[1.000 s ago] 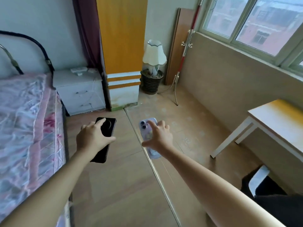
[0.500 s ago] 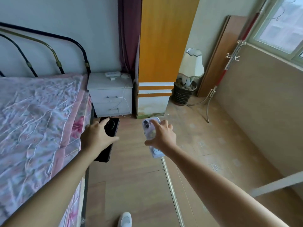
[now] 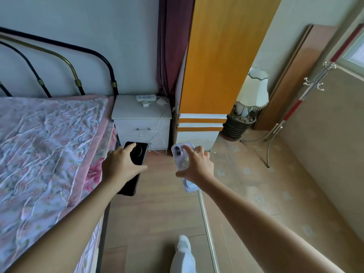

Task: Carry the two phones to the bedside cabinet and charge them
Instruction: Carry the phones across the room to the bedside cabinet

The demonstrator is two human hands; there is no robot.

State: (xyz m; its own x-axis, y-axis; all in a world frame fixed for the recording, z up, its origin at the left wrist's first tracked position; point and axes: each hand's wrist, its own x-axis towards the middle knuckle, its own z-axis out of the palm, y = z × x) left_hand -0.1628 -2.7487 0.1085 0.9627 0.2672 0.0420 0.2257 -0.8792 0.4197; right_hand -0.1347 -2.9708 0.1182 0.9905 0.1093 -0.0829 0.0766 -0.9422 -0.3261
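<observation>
We face a bedside cabinet [image 3: 141, 117] standing between a bed [image 3: 49, 150] on our left and a wardrobe [image 3: 212, 75] on our right. A power strip [image 3: 146, 98] lies on the cabinet. A lamp [image 3: 254, 91] stands right of the wardrobe.

1. You have no readable text, brand, number or sign anywhere in this view.
2. The lilac phone [image 3: 182, 160] in your right hand [image 3: 197, 166] shows a small dark mark on the lower part of its back, beneath the clear case, but it is too small and blurred for you to read.
3. The black phone [image 3: 136, 164] in your left hand [image 3: 121, 167] shows you a plain back with no legible logo.
</observation>
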